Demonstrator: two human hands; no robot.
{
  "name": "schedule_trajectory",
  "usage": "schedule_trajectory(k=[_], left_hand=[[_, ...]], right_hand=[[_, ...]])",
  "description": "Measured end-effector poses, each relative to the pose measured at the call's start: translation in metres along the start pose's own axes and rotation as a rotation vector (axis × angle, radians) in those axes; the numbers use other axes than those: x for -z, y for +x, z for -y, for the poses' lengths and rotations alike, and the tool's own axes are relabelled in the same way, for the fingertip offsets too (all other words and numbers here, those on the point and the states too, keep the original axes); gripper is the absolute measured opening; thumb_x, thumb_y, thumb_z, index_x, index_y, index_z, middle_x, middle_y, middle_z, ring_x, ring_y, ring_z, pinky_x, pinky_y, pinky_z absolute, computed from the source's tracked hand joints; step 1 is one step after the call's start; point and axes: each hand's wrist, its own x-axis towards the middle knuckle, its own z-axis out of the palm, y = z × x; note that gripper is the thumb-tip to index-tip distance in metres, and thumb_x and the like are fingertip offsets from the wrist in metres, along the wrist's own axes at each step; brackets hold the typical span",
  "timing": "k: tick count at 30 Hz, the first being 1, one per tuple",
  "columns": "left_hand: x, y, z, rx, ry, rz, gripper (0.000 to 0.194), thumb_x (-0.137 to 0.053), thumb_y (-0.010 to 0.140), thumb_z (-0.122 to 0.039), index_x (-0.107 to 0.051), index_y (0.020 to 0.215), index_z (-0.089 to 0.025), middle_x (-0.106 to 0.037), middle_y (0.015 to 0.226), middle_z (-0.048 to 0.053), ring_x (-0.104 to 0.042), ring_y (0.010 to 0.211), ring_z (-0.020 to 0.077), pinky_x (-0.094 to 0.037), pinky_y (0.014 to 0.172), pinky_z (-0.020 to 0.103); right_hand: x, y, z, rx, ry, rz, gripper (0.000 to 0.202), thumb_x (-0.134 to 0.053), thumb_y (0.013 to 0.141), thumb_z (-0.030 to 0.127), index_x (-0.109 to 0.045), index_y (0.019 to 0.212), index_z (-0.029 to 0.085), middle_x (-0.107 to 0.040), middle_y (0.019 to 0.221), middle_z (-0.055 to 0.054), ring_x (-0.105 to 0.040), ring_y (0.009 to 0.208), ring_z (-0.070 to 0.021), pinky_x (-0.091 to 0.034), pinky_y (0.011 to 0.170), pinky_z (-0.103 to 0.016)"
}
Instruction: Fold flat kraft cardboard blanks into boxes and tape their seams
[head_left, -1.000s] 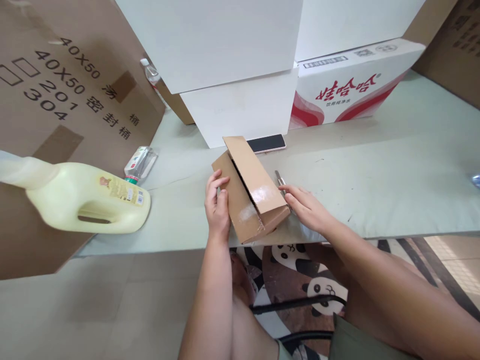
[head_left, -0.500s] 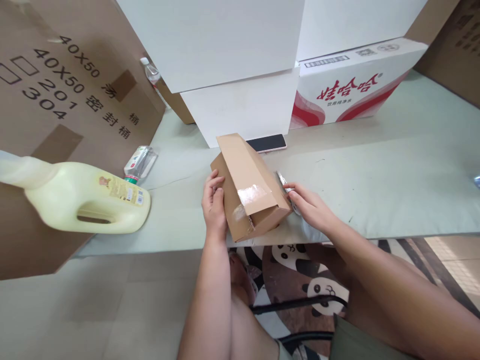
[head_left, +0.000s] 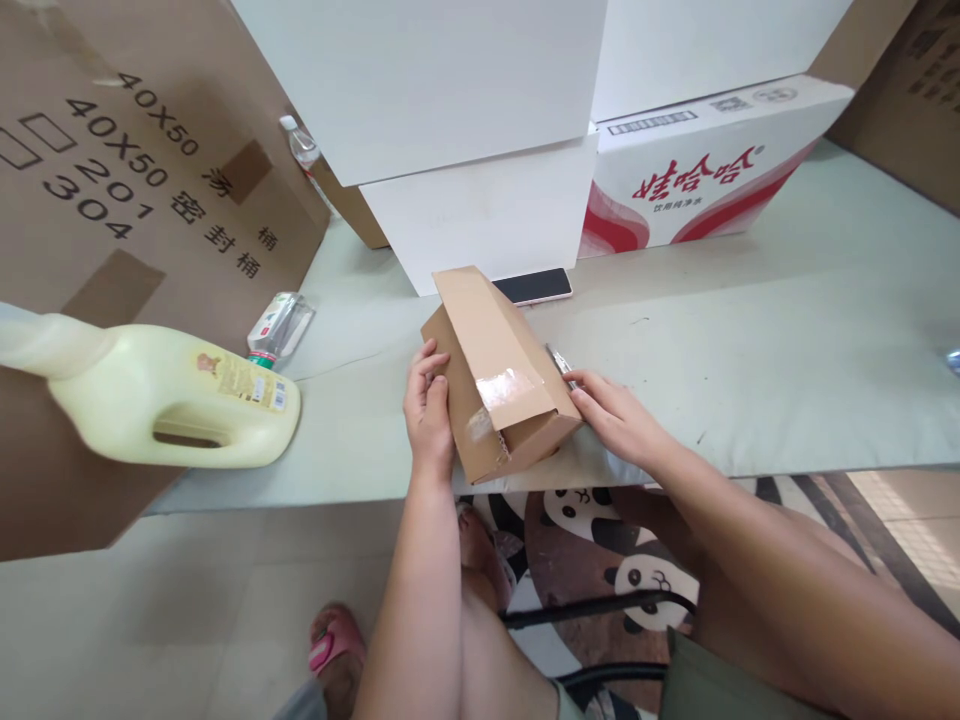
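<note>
A small brown cardboard box (head_left: 465, 390) lies at the table's front edge, its top flap partly raised, with shiny clear tape on the flap and near corner. My left hand (head_left: 430, 410) holds the box's left side, fingers bent against the cardboard. On the right side, my right hand (head_left: 611, 412) has its fingers together around a thin metallic tool (head_left: 559, 362), whose tip points up and left beside the box. Most of the tool is hidden by the fingers and box. Just behind the box lies a dark phone (head_left: 534, 286).
A yellow jug (head_left: 180, 395) and a clear bottle (head_left: 279, 328) lie to the left by a large carton (head_left: 150, 150). White boxes (head_left: 480, 210) stand behind, next to a red-and-white carton (head_left: 690, 185). A pink-sandaled foot (head_left: 336, 645) shows below.
My right hand and the metallic tool have shifted slightly left, closer against the box. A pink-sandaled foot has come into view at the lower left. The box and my left hand have stayed still.
</note>
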Motion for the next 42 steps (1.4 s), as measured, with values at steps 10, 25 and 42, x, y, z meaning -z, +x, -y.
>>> schedule_trajectory(k=[10,25,42], left_hand=[[0.0001,-0.0012,-0.0028,0.024,-0.03,-0.013,0.023,-0.058,0.09,-0.043,-0.065,0.103,-0.026,-0.053,0.15,0.008,-0.048,0.141,0.027,-0.047,0.108,0.041],[0.0017,-0.0012,0.0005,0.018,-0.015,0.018,0.026,-0.055,0.092,-0.047,-0.063,0.106,-0.027,-0.049,0.153,0.007,-0.044,0.144,0.0278,-0.045,0.11,0.043],[-0.0003,-0.0025,-0.0071,0.053,-0.054,-0.014,0.026,-0.06,0.088,-0.046,-0.065,0.103,-0.025,-0.05,0.152,0.007,-0.045,0.143,0.0271,-0.045,0.109,0.04]], right_hand=[[0.0025,0.0001,0.0001,-0.025,0.053,0.082,0.041,-0.032,0.099,0.043,-0.061,0.119,0.023,-0.069,0.127,-0.01,-0.06,0.122,-0.0312,-0.044,0.104,-0.053],[0.0018,-0.0009,-0.0003,-0.006,0.064,0.08,0.042,-0.031,0.099,0.043,-0.063,0.115,0.021,-0.071,0.121,-0.011,-0.063,0.115,-0.0299,-0.048,0.099,-0.05],[-0.0015,-0.001,-0.0041,0.017,0.074,0.088,0.049,-0.027,0.098,0.047,-0.066,0.107,0.019,-0.072,0.111,-0.013,-0.062,0.111,-0.0294,-0.048,0.098,-0.046]])
